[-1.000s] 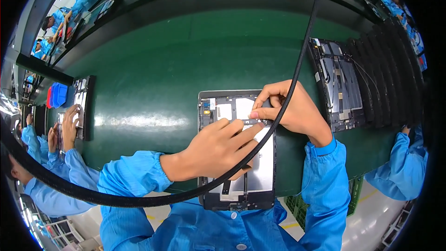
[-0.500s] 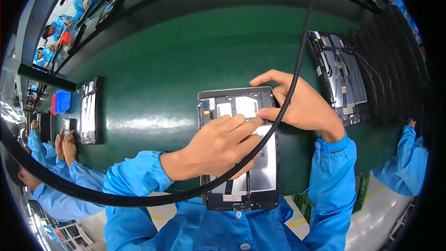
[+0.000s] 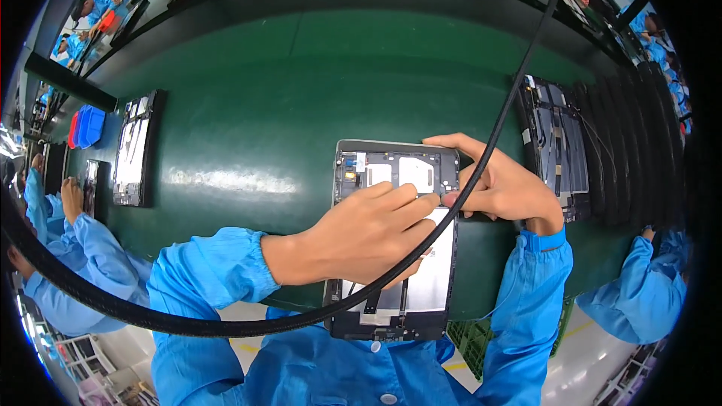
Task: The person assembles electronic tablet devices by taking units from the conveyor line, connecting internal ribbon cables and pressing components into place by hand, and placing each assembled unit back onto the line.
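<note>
A tablet [image 3: 430, 289] with its back off rests at the front edge of the green table, its circuit boards and silvery inner panels exposed. My left hand [image 3: 372, 237] lies across its middle, fingers curled and pressed together near the right side of the board. Whatever those fingertips hold, if anything, is hidden. My right hand [image 3: 508, 188] grips the tablet's upper right corner, index finger along the top edge and thumb on the face beside the left fingertips. A black cable crosses in front of both hands and hides part of them.
Another opened tablet [image 3: 135, 150] lies left on the green table [image 3: 226, 105], near blue and red bins [image 3: 90, 126]. At right, a further opened tablet [image 3: 556, 143] leans by a row of black panels [image 3: 632, 150]. The black cable [image 3: 226, 327] loops across. Co-workers sit both sides.
The view has shifted, so the surroundings sit differently. My right index finger has come down along the tablet's top edge, and its thumb has slid toward the right edge. My left hand stays over the tablet.
</note>
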`<action>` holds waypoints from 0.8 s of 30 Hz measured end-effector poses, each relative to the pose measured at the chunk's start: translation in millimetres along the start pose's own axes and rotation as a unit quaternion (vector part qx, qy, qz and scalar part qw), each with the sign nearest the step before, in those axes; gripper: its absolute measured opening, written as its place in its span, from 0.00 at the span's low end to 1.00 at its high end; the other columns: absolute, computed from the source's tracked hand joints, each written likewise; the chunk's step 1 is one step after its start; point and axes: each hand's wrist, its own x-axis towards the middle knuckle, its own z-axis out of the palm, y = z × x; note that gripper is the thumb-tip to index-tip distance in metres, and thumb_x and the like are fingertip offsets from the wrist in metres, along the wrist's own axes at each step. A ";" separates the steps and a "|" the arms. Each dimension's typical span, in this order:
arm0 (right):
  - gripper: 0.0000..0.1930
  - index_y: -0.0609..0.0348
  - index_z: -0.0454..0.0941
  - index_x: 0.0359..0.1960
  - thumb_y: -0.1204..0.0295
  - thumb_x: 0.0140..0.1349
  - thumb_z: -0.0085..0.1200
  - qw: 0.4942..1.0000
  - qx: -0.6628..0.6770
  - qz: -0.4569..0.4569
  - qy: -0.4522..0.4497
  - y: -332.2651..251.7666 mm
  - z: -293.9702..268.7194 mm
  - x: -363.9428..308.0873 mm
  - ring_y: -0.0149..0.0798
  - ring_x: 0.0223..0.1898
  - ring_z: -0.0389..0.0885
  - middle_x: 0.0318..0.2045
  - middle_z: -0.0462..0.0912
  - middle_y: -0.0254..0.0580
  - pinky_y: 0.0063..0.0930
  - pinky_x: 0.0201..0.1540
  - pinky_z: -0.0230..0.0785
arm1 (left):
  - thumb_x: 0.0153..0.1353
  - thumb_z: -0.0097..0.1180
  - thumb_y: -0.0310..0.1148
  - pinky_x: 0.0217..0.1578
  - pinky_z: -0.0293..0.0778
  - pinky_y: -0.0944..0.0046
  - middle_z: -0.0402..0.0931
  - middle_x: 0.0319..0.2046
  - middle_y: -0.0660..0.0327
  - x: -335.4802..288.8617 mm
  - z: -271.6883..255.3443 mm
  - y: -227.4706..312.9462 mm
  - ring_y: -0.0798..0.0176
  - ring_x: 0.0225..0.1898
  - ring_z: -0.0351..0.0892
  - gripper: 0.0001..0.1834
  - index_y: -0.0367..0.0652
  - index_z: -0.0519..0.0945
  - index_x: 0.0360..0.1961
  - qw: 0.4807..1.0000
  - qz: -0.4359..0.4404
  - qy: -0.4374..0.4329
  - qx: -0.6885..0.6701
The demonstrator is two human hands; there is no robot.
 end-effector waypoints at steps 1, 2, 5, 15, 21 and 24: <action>0.44 0.49 0.67 0.82 0.75 0.65 0.74 1.000 0.011 -0.005 0.002 0.8 0.0 -0.2 0.18 0.21 0.71 0.22 0.79 0.25 0.21 0.23 0.53 | 0.52 0.73 0.40 0.45 0.76 0.55 0.84 0.56 0.48 -0.4 0.5 0.4 0.52 0.49 0.79 0.21 0.34 0.84 0.42 1.000 -0.002 -0.017 0.001; 0.44 0.49 0.67 0.82 0.75 0.65 0.74 1.000 0.008 -0.002 0.002 -0.5 1.3 -1.2 0.18 0.21 0.71 0.22 0.79 0.25 0.21 0.23 0.53 | 0.52 0.73 0.40 0.45 0.76 0.55 0.84 0.56 0.48 -0.5 0.4 0.7 0.52 0.49 0.79 0.21 0.34 0.84 0.42 1.000 -0.004 -0.014 -0.001; 0.43 0.57 0.62 0.83 0.76 0.69 0.71 1.000 0.017 0.002 0.001 -4.9 3.4 -1.8 0.20 0.23 0.70 0.22 0.78 0.27 0.23 0.26 0.56 | 0.53 0.73 0.41 0.46 0.76 0.54 0.84 0.57 0.48 -1.7 0.6 1.6 0.52 0.50 0.79 0.21 0.35 0.84 0.41 1.000 0.003 -0.007 0.005; 0.46 0.53 0.64 0.84 0.76 0.65 0.75 0.999 -0.015 0.027 0.013 -3.8 2.8 -0.7 0.19 0.21 0.73 0.20 0.77 0.26 0.23 0.22 0.56 | 0.58 0.66 0.38 0.44 0.74 0.56 0.85 0.54 0.47 -4.7 1.4 -0.7 0.54 0.49 0.81 0.15 0.37 0.82 0.38 1.000 0.009 0.015 0.008; 0.42 0.58 0.61 0.83 0.79 0.69 0.69 0.999 -0.025 0.028 -0.014 -10.9 1.4 -2.9 0.19 0.28 0.80 0.28 0.85 0.34 0.19 0.29 0.64 | 0.60 0.69 0.39 0.42 0.74 0.56 0.85 0.51 0.48 -3.9 5.3 -2.0 0.54 0.43 0.79 0.13 0.40 0.82 0.34 1.000 0.012 0.020 0.015; 0.42 0.58 0.62 0.82 0.82 0.66 0.67 0.999 -0.006 0.041 0.001 -12.7 5.5 -2.4 0.18 0.25 0.78 0.24 0.82 0.30 0.19 0.27 0.62 | 0.61 0.68 0.39 0.42 0.74 0.56 0.85 0.50 0.48 -4.8 6.6 -2.1 0.54 0.42 0.79 0.13 0.40 0.82 0.33 0.999 0.015 0.030 0.015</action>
